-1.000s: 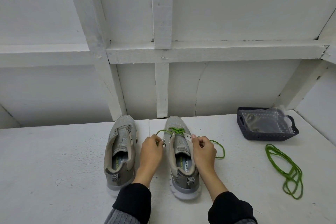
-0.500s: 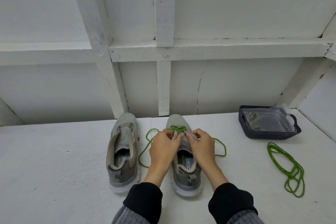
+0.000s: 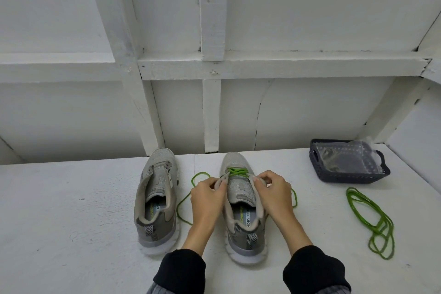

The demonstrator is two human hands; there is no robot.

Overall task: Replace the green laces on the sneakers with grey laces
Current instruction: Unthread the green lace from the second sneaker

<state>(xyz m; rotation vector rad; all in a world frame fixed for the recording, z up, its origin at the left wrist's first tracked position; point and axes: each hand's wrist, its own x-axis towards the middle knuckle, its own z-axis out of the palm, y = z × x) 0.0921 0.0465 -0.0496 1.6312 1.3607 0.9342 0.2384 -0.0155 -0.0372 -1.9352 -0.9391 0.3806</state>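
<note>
Roughly a quarter done, by the look of it: left sneaker [image 3: 156, 200] stripped of its lace, removed green lace [image 3: 372, 221] coiled at right on the worktop [image 3: 71, 210]. Right sneaker [image 3: 241, 207] keeps a green lace [image 3: 236, 171] crossed only through the far eyelets, loose ends trailing either side. No grey laces threaded; perhaps bagged in the dark basket [image 3: 346, 174], cannot tell. Left hand [image 3: 206, 198] and right hand [image 3: 274, 194] curled over the eyelet flaps, each grip narrow, pinching a flap edge.
</note>
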